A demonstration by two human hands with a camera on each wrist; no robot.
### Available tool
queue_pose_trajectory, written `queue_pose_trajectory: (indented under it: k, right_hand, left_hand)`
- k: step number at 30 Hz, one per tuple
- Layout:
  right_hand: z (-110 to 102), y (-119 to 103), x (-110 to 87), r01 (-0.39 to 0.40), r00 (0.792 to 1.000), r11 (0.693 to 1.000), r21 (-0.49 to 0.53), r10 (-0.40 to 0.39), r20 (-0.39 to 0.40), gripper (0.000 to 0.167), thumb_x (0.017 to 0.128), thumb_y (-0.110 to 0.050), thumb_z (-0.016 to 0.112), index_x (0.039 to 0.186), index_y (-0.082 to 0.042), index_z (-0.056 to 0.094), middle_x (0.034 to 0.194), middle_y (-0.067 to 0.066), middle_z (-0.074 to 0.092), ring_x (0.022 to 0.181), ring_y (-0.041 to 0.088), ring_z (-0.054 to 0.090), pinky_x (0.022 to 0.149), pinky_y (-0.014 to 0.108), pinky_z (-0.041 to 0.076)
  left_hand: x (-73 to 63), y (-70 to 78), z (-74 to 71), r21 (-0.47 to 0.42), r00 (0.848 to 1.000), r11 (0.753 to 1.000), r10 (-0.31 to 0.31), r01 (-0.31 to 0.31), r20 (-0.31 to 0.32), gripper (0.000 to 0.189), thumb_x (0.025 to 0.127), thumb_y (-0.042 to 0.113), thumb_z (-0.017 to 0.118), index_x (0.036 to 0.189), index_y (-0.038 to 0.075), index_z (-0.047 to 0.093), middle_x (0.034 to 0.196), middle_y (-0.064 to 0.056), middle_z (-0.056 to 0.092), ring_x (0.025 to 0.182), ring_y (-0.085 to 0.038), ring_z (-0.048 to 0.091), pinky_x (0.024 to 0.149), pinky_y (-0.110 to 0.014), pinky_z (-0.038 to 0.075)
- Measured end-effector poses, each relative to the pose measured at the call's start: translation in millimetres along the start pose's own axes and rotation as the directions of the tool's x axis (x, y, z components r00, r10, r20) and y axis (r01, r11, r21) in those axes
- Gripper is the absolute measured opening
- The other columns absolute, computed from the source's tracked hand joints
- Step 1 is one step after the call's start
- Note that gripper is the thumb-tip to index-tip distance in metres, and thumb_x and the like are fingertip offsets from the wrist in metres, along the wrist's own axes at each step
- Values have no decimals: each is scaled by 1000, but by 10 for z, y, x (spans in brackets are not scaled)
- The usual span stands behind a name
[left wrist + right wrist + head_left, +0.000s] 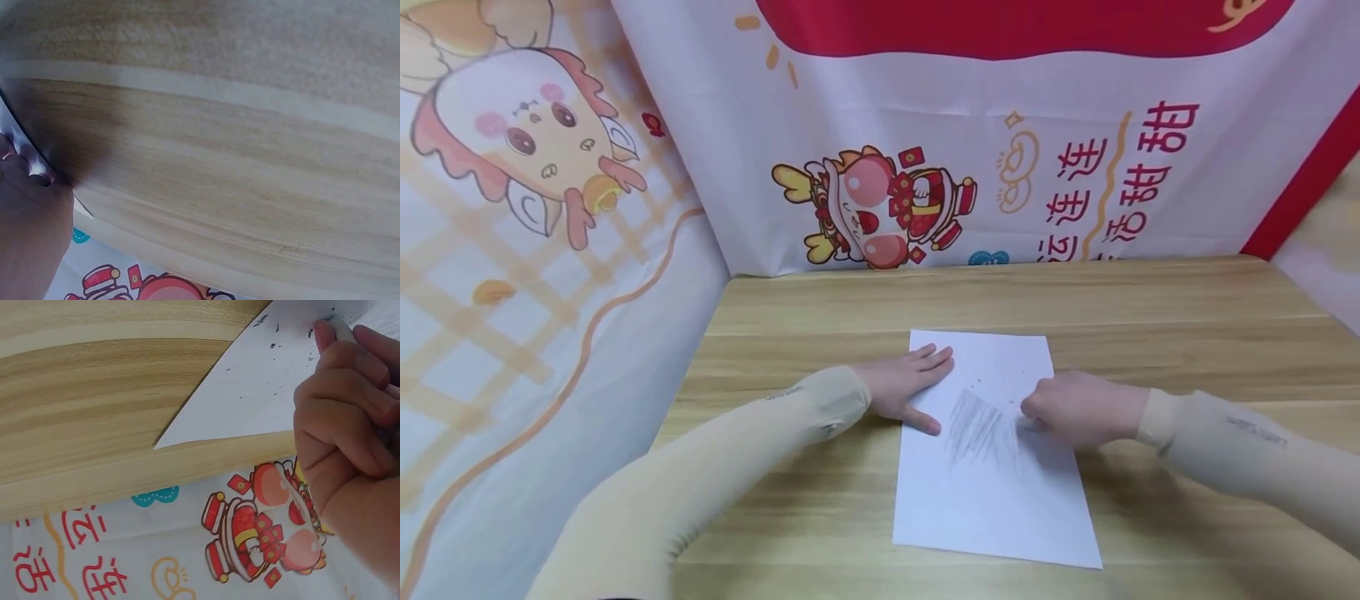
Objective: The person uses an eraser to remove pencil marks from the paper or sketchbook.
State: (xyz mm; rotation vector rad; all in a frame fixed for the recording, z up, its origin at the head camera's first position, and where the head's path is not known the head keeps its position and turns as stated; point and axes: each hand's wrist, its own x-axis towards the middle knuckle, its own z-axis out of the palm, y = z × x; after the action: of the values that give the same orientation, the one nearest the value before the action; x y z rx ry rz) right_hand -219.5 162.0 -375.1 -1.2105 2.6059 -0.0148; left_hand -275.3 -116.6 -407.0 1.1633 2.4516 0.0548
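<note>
A white sheet of paper (992, 517) lies on the wooden table, with a grey patch of pencil shading (979, 429) around its middle. My left hand (904, 385) rests on the sheet's left edge, fingers spread and thumb apart. Only part of that hand shows in the left wrist view. On the right side of the sheet my right hand (1082, 408) is curled beside the shading. Its thumb and fingertips pinch a small white eraser (342, 329), mostly covered by the fingers. Dark eraser crumbs (273, 345) are scattered over the paper close to it.
The wooden tabletop (790, 325) stretches out around the sheet. Along its far edge hangs a white and red cloth (715, 100) printed with a cartoon dragon and red characters. Another printed cloth (647, 308) covers the left side.
</note>
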Motion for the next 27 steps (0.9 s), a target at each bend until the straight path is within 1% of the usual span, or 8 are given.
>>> queue_pose_trajectory:
  k: [4, 8, 11, 14, 16, 18, 24, 27]
  right_hand:
    - [-30, 32, 110, -24, 1000, 994, 105, 25, -5, 10, 92, -4, 64, 85, -11, 66, 66, -7, 50, 56, 9, 44, 51, 26, 41]
    - [-40, 51, 400, -43, 994, 986, 163, 58, -88, 6, 95, -7, 63, 92, -10, 67, 68, -6, 53, 59, 8, 50, 56, 26, 45]
    - [-52, 57, 615, -61, 989, 987, 146, 80, -124, 7, 96, -10, 62, 99, -9, 69, 78, -3, 62, 69, 12, 58, 68, 31, 53]
    - [-74, 52, 730, -75, 993, 989, 124, 86, -86, 15, 97, -13, 62, 108, -7, 70, 90, 2, 69, 80, 16, 65, 81, 40, 55]
    - [-94, 47, 724, -87, 995, 990, 109, 91, -35, 19, 97, -15, 62, 112, -7, 70, 95, 3, 70, 85, 17, 67, 86, 42, 54]
    - [-115, 47, 657, -88, 996, 990, 111, 87, 13, 18, 96, -13, 63, 111, -7, 71, 94, 2, 70, 82, 16, 65, 84, 42, 54]
    - [-123, 33, 307, -72, 993, 991, 116, 60, 98, 7, 93, -7, 65, 93, -11, 70, 76, -5, 57, 66, 13, 51, 63, 30, 49]
    - [-99, 23, 167, -76, 991, 991, 110, 63, 120, 9, 92, -5, 64, 86, -12, 66, 72, -4, 51, 63, 13, 47, 58, 30, 43]
  left_hand:
    - [-14, -45, 30, 1, 1000, 1000, -1, 1, 4, 109, 81, 75, 55, 159, 16, 7, 164, 2, -4, 148, -19, -7, 117, -33, 5]
    - [-21, -75, 35, -1, 1000, 1000, 5, -5, -5, 109, 82, 75, 55, 159, 15, 6, 164, 2, -4, 148, -19, -8, 117, -32, 5]
    - [-20, -81, 19, 6, 1000, 1000, 22, -22, -17, 108, 83, 73, 56, 159, 14, 8, 164, 0, -2, 148, -20, -6, 117, -33, 6]
    - [-10, -76, 0, 2, 999, 999, 46, -46, -22, 107, 85, 71, 57, 159, 12, 8, 164, -2, -1, 148, -22, -5, 117, -33, 7]
    - [7, -76, -3, 1, 998, 999, 53, -53, -23, 106, 85, 71, 57, 159, 12, 7, 164, -2, -2, 148, -22, -6, 117, -33, 6]
    - [21, -74, -7, -6, 999, 999, 50, -50, -22, 107, 84, 71, 57, 159, 13, 7, 164, -1, -3, 148, -21, -7, 117, -32, 5]
    - [34, -78, 12, 6, 1000, 1000, 10, -10, -4, 109, 82, 75, 55, 159, 17, 6, 164, 3, -5, 147, -17, -10, 116, -30, 3]
    - [25, -65, 19, -2, 1000, 1000, 3, -3, -2, 109, 81, 75, 56, 159, 18, 6, 164, 3, -4, 148, -18, -9, 116, -31, 4]
